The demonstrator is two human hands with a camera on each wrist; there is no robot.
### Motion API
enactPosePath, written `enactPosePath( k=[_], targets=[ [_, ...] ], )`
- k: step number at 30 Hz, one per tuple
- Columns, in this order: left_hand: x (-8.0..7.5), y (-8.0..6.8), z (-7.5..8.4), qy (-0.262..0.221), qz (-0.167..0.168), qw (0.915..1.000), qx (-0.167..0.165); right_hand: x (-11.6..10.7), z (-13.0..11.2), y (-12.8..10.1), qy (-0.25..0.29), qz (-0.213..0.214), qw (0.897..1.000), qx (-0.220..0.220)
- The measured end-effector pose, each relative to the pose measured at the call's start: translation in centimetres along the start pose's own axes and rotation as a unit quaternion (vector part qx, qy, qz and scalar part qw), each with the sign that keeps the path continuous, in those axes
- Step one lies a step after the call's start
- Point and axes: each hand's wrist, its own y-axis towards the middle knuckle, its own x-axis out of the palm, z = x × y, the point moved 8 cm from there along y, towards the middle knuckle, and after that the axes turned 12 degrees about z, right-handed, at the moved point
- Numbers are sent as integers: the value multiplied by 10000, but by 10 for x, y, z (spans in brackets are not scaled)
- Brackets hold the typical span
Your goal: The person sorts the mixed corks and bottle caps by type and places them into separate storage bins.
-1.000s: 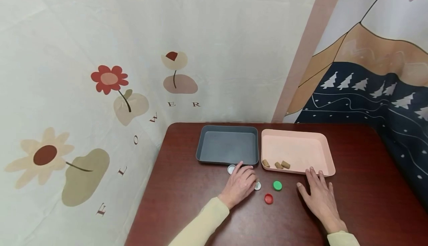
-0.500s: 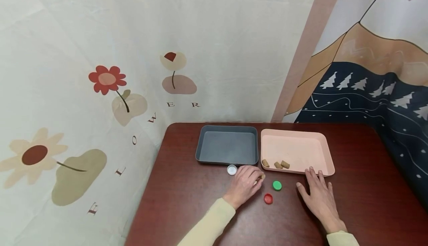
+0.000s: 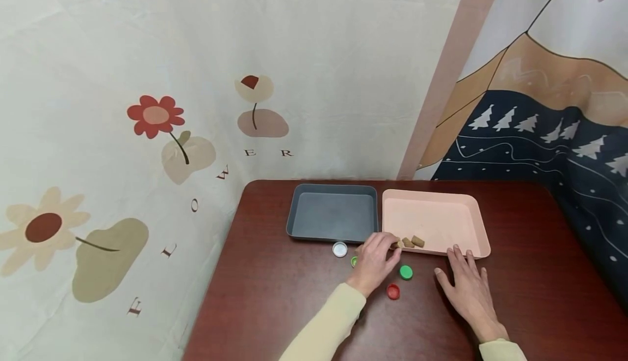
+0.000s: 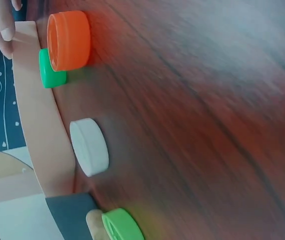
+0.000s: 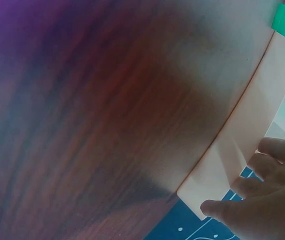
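My left hand [image 3: 373,263] is over the front left corner of the pink tray [image 3: 456,214], its fingertips pinching a small brown cork [image 3: 399,244]. Two more corks [image 3: 417,241] lie in the tray just right of those fingers. Behind the left hand, a tan cork [image 4: 96,225] lies against a light green cap [image 4: 122,225]. A white cap [image 4: 89,147], hidden by the hand in the head view, stands near the tray's front wall. My right hand [image 3: 468,290] rests its straight, spread fingers on the tray's front rim.
A dark grey tray [image 3: 333,214] stands left of the pink one. On the brown table [image 3: 255,306], a silver-white cap [image 3: 339,249] lies before the grey tray. A green cap [image 3: 405,272] and a red cap [image 3: 393,291] lie between the hands.
My left hand has moved right and forward from the caps to the pink tray's corner with a cork in its fingers, uncovering the light green cap. The right hand has stayed still.
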Motion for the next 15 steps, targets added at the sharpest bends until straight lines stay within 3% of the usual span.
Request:
enactPosePath(
  k=[15],
  targets=[
    [42, 16, -10, 733, -576, 9917, -883, -1, -1, 0, 5, -16, 10000, 29]
  ],
)
